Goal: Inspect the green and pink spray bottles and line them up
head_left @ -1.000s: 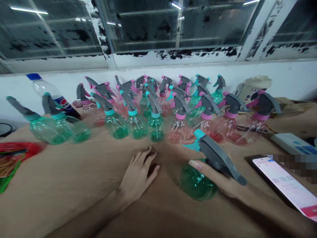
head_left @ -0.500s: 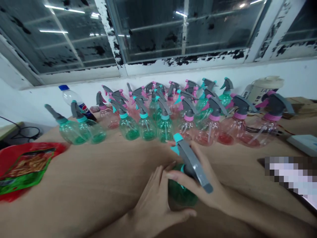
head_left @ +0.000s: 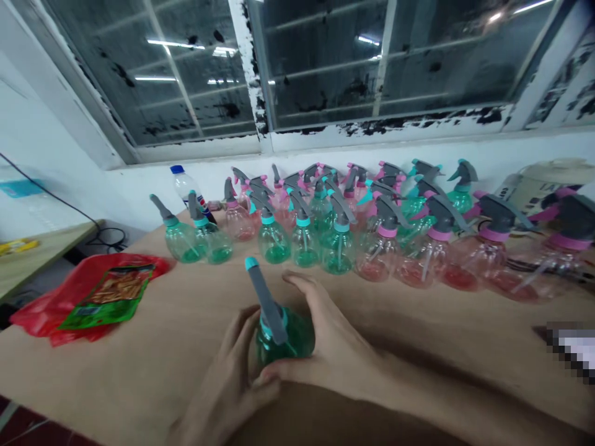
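A green spray bottle (head_left: 297, 337) with a grey and turquoise spray head stands upright near the table's front, its nozzle pointing away from me. My left hand (head_left: 227, 375) wraps around its left side, with the fingers partly hidden behind it. My right hand (head_left: 332, 350) cups the right side, thumb across the lower front and fingers reaching past the back. Beyond my hands is a row of similar bottles, among them a green spray bottle (head_left: 338, 251) with a turquoise collar and a pink spray bottle (head_left: 377, 257) with a pink collar.
A red plastic bag (head_left: 44, 313) with a snack packet (head_left: 114, 294) lies at the left. A cola bottle (head_left: 181, 183) and a white tub (head_left: 548, 176) stand at the back. A blurred-out flat object (head_left: 576, 350) lies at the right. Windows (head_left: 325, 68) rise behind.
My view has swung left. My right hand has come down from the spray head to the bottle's body, and the left hand has closed in around the other side. The spray head has turned.
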`<state>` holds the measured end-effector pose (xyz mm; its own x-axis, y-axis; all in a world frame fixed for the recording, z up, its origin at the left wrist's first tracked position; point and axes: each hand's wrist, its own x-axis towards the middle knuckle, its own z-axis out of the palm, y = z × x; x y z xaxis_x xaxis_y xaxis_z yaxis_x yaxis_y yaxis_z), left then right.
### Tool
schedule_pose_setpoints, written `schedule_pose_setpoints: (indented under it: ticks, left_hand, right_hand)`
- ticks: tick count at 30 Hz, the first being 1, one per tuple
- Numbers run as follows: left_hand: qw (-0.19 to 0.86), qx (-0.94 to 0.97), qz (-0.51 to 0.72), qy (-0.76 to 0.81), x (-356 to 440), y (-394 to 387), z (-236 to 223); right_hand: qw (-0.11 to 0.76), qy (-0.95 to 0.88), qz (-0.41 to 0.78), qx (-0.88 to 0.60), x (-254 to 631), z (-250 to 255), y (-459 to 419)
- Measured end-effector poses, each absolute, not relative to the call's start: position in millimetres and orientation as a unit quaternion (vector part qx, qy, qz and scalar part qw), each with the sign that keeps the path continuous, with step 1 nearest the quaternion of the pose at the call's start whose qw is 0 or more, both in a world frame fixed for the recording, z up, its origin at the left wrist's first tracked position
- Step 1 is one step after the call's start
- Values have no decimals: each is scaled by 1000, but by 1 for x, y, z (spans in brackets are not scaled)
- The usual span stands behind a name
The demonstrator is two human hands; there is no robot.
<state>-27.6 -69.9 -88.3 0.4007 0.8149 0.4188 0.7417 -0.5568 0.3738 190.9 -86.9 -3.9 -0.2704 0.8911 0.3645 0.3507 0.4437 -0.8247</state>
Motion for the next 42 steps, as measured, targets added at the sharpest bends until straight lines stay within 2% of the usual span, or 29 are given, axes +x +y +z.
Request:
schedule_pose_setpoints:
  ticks: [6,11,18,23,34,42]
  left_hand:
    - [17,783,358,509,-46,-42,-29]
    - [-19,741,386,549,-68,11,-35]
    - [-106,754,306,572,-70,61,-18]
    - [-137,743,262,600,-61,85,-8]
    - [-147,738,219,621,-43,104,-2]
    - [-163,733,243,614,-36,107,0]
  right_hand:
    - [376,-733,295,-484,198,-28,-92]
    - [339,-715,299,-534,215,-53,-101]
    - [354,-702,272,-555,236,-64,-117]
    - [337,-694,295,-563,242,-64,-127]
    - [305,-708,318,-553,241,-52,-134]
    - [306,-714,307,-549,246,-62,-137]
